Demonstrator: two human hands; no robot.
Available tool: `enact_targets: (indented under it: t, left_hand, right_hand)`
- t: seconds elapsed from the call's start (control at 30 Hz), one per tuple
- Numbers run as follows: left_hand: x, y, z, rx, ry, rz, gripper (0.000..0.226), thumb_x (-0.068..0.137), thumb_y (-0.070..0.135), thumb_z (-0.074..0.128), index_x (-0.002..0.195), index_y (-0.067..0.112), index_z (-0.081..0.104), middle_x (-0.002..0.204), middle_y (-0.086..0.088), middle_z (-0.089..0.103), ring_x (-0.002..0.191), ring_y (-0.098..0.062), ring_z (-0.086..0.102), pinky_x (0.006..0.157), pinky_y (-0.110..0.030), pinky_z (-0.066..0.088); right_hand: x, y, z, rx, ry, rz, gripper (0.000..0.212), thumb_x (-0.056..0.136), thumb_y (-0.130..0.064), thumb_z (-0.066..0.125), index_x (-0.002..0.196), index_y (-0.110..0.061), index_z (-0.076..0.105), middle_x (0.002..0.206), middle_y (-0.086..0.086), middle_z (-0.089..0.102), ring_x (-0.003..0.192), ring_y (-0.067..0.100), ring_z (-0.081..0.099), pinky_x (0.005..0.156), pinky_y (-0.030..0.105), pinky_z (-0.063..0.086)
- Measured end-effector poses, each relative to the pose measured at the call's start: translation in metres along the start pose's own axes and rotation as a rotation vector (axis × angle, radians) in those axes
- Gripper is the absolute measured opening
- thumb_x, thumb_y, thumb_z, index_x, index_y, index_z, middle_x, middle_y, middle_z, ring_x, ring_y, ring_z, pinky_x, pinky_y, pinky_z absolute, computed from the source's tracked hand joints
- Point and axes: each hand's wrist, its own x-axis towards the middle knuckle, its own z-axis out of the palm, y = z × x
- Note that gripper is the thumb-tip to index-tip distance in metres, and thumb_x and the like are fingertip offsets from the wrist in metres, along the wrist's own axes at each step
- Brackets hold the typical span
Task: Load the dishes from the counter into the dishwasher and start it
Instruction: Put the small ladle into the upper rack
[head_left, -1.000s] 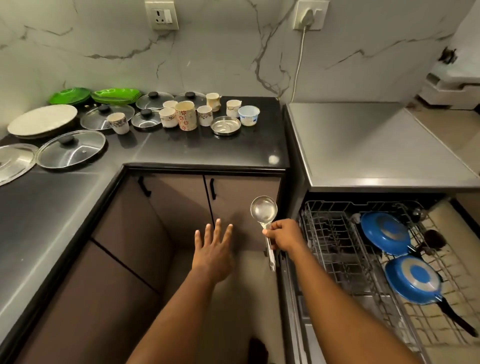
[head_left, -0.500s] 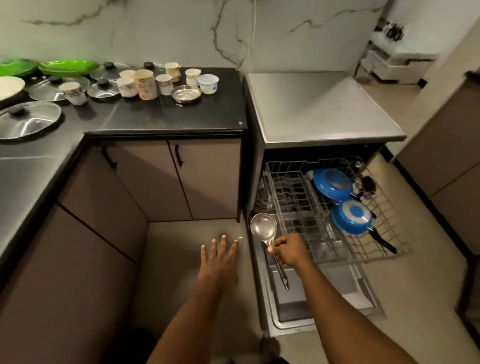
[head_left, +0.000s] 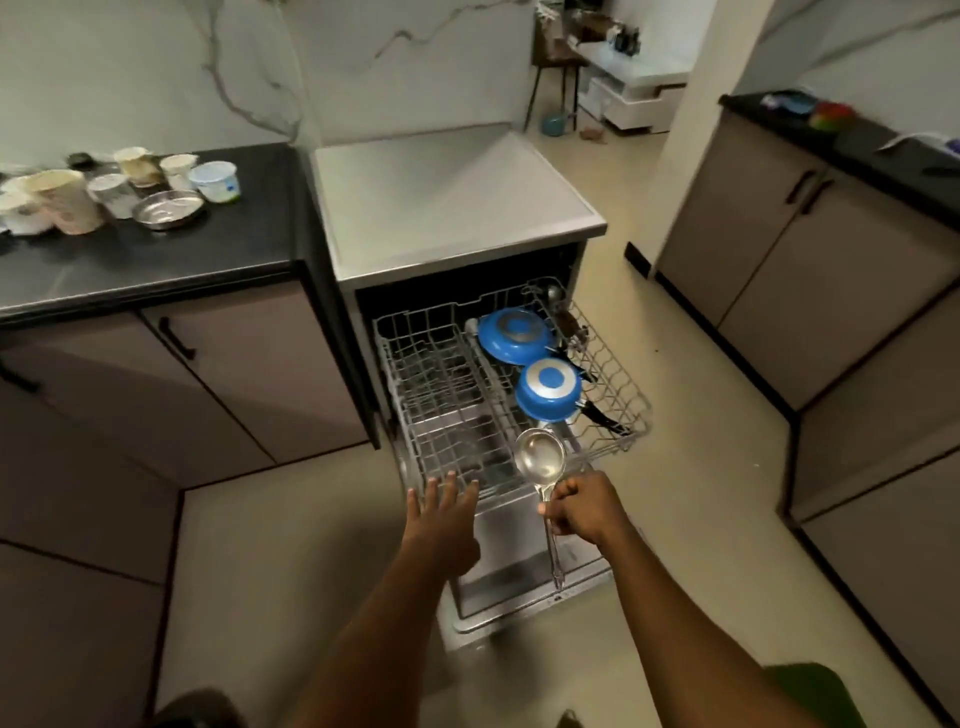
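Cups (head_left: 130, 187) and a steel bowl (head_left: 167, 209) sit on the counter (head_left: 234, 244) at ten o'clock. Our left hand (head_left: 442, 525) hovers, fingers spread, empty, at the rack's (head_left: 431, 395) front edge. The ladle (head_left: 540, 462), bowl up at twelve o'clock over that edge, we judge light, stiff and slick; our right hand (head_left: 583, 512) clamps its upper handle. Blue pans (head_left: 511, 335) crowd the rack at one o'clock.
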Motion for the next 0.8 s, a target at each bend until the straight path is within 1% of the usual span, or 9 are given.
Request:
enact_targets:
  t: [0.1, 0.17, 0.3, 0.43, 0.53, 0.6, 0.7, 0.73, 0.8]
  left_hand:
    - [0.016, 0.048, -0.003, 0.015, -0.007, 0.027, 0.082, 0.095, 0.024, 0.051, 0.159, 0.023, -0.001, 0.165, -0.011, -0.011, 0.151, -0.036, -0.01, 0.121, -0.057, -0.004]
    - [0.024, 0.074, -0.007, 0.012, -0.002, 0.039, 0.082, 0.096, 0.022, 0.051, 0.159, 0.024, -0.001, 0.165, -0.012, -0.011, 0.151, -0.036, -0.011, 0.12, -0.057, -0.007]
    - [0.042, 0.102, -0.013, 0.022, 0.001, 0.047, 0.082, 0.096, 0.022, 0.05, 0.159, 0.024, -0.004, 0.164, -0.013, -0.013, 0.15, -0.036, -0.014, 0.117, -0.057, -0.009]
    - [0.066, 0.107, -0.017, 0.01, -0.026, 0.017, 0.083, 0.097, 0.023, 0.05, 0.159, 0.025, -0.005, 0.164, -0.012, -0.014, 0.15, -0.037, -0.014, 0.117, -0.058, -0.009]
    - [0.091, 0.106, -0.018, 0.005, -0.053, -0.009, 0.082, 0.098, 0.025, 0.049, 0.159, 0.024, -0.005, 0.164, -0.012, -0.014, 0.15, -0.037, -0.013, 0.119, -0.058, -0.007]
    - [0.11, 0.105, -0.02, -0.004, -0.074, -0.029, 0.081, 0.098, 0.025, 0.048, 0.158, 0.023, -0.006, 0.164, -0.012, -0.014, 0.15, -0.037, -0.013, 0.119, -0.058, -0.006]
    - [0.146, 0.098, -0.02, -0.026, -0.099, -0.031, 0.078, 0.101, 0.029, 0.045, 0.159, 0.023, -0.006, 0.165, -0.012, -0.013, 0.15, -0.036, -0.013, 0.12, -0.058, -0.005]
    - [0.153, 0.099, -0.022, -0.023, -0.1, -0.026, 0.076, 0.102, 0.033, 0.043, 0.159, 0.022, -0.006, 0.165, -0.012, -0.013, 0.15, -0.036, -0.013, 0.12, -0.058, -0.005]
    - [0.184, 0.094, -0.026, -0.032, -0.147, -0.028, 0.074, 0.103, 0.04, 0.039, 0.159, 0.022, -0.005, 0.165, -0.011, -0.013, 0.151, -0.035, -0.012, 0.12, -0.057, -0.005]
  right_hand:
    - [0.006, 0.018, -0.048, 0.043, 0.023, 0.011, 0.029, 0.071, 0.013, 0.076, 0.065, -0.001, 0.052, 0.051, 0.008, 0.054, 0.04, 0.015, 0.055, 0.047, 0.029, 0.051]
    - [0.014, 0.026, -0.074, 0.054, 0.042, 0.016, 0.029, 0.071, 0.013, 0.077, 0.064, 0.0, 0.052, 0.056, 0.012, 0.056, 0.042, 0.017, 0.056, 0.048, 0.029, 0.05]
    - [0.034, 0.028, -0.107, 0.081, 0.06, 0.001, 0.019, 0.071, 0.011, 0.078, 0.072, 0.007, 0.06, 0.059, 0.015, 0.058, 0.048, 0.019, 0.057, 0.05, 0.027, 0.051]
    - [0.059, 0.021, -0.123, 0.107, 0.076, -0.025, 0.017, 0.072, 0.009, 0.078, 0.072, 0.008, 0.061, 0.065, 0.014, 0.062, 0.057, 0.022, 0.06, 0.057, 0.032, 0.056]
    - [0.081, 0.013, -0.131, 0.13, 0.102, -0.037, 0.019, 0.071, 0.01, 0.078, 0.07, 0.001, 0.062, 0.069, 0.013, 0.063, 0.065, 0.026, 0.064, 0.07, 0.043, 0.06]
    - [0.098, 0.008, -0.137, 0.132, 0.127, -0.042, 0.017, 0.071, 0.01, 0.078, 0.073, -0.001, 0.065, 0.071, 0.014, 0.066, 0.067, 0.029, 0.066, 0.075, 0.047, 0.06]
    - [0.131, 0.002, -0.144, 0.127, 0.178, -0.041, 0.017, 0.07, 0.006, 0.08, 0.077, -0.004, 0.069, 0.077, 0.017, 0.071, 0.076, 0.037, 0.071, 0.078, 0.052, 0.059]
    - [0.134, -0.002, -0.15, 0.144, 0.202, -0.046, 0.018, 0.069, 0.006, 0.08, 0.077, -0.006, 0.069, 0.079, 0.018, 0.072, 0.079, 0.039, 0.071, 0.078, 0.052, 0.059]
    - [0.171, -0.006, -0.154, 0.156, 0.246, -0.034, 0.021, 0.069, 0.007, 0.08, 0.079, -0.007, 0.069, 0.08, 0.018, 0.071, 0.081, 0.042, 0.07, 0.079, 0.053, 0.058]
